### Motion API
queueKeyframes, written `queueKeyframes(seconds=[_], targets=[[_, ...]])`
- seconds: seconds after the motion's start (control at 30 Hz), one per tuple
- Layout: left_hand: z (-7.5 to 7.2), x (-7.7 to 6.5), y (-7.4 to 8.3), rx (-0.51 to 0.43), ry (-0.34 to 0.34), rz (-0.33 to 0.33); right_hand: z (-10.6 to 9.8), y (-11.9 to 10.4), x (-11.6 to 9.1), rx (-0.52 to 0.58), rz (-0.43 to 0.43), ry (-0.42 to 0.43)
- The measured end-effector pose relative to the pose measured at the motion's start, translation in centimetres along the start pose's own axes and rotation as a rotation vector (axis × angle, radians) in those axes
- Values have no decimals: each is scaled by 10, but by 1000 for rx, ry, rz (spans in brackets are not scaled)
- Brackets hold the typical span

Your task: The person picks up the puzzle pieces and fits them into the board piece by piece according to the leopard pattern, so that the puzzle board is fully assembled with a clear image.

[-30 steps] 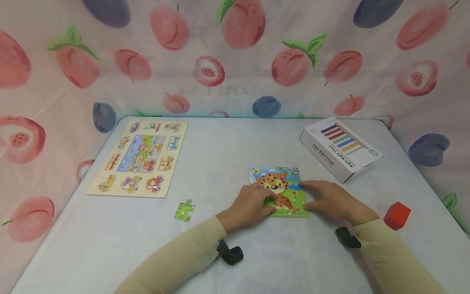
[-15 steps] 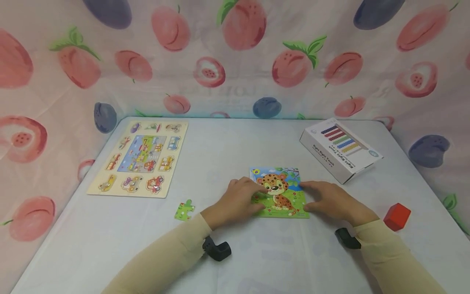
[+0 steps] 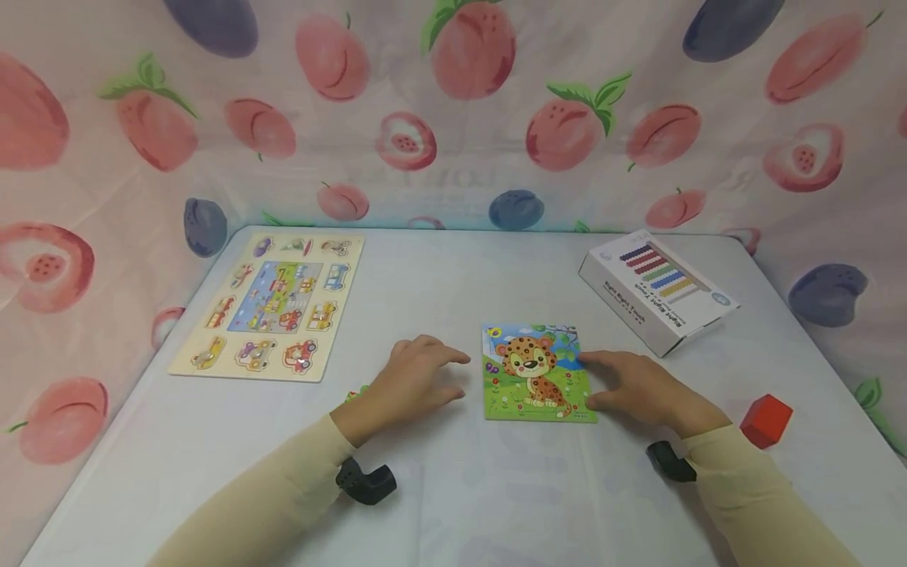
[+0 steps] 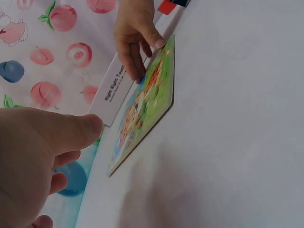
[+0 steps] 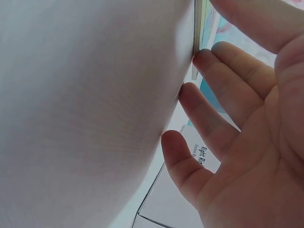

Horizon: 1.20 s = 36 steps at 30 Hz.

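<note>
A square leopard picture puzzle [image 3: 530, 374] lies flat on the white table. My right hand [image 3: 634, 390] rests at its right edge, thumb and fingertips against the side, fingers not curled round it. To the puzzle's left is my left hand [image 3: 404, 382], apart from it and holding nothing, thumb and fingers spread. Beneath my left wrist a green jigsaw piece [image 3: 352, 394] peeks out, mostly hidden. In the left wrist view the puzzle [image 4: 142, 104] appears edge-on beyond my left thumb. The right wrist view has the fingertips of my right hand [image 5: 247, 123] by the puzzle's edge [image 5: 197, 33].
A wooden peg board [image 3: 265, 307] with vehicle pieces lies at the back left. At the back right stands a white box [image 3: 659, 291] printed with coloured bars. A red block [image 3: 766, 421] sits beside my right forearm. A fruit-print cloth [image 3: 453, 118] hangs behind the table.
My left hand has lifted off the leopard puzzle and moved left, uncovering the picture and covering most of the green jigsaw piece. My right hand has stayed at the puzzle's edge.
</note>
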<state>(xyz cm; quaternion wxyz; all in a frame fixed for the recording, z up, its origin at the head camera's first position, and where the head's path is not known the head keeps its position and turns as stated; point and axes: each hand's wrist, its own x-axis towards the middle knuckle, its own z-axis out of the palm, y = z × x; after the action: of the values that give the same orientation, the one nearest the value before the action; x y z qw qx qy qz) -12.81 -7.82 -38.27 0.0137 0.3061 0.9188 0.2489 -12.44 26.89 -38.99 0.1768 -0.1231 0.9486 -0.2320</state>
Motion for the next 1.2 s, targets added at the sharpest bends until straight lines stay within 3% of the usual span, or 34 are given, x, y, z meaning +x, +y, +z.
queueKeyframes(seconds=[0.4,0.87,1.2], targets=[[-23,-23,-26,36,34,-24,0,-1,1,-5,3,-1],[-33,-61,-53,52,-8,-128,0,1,0,-8,36,-11],[-37,-78,-66,63,-52,-192,1,3,1,-3,21,-7]])
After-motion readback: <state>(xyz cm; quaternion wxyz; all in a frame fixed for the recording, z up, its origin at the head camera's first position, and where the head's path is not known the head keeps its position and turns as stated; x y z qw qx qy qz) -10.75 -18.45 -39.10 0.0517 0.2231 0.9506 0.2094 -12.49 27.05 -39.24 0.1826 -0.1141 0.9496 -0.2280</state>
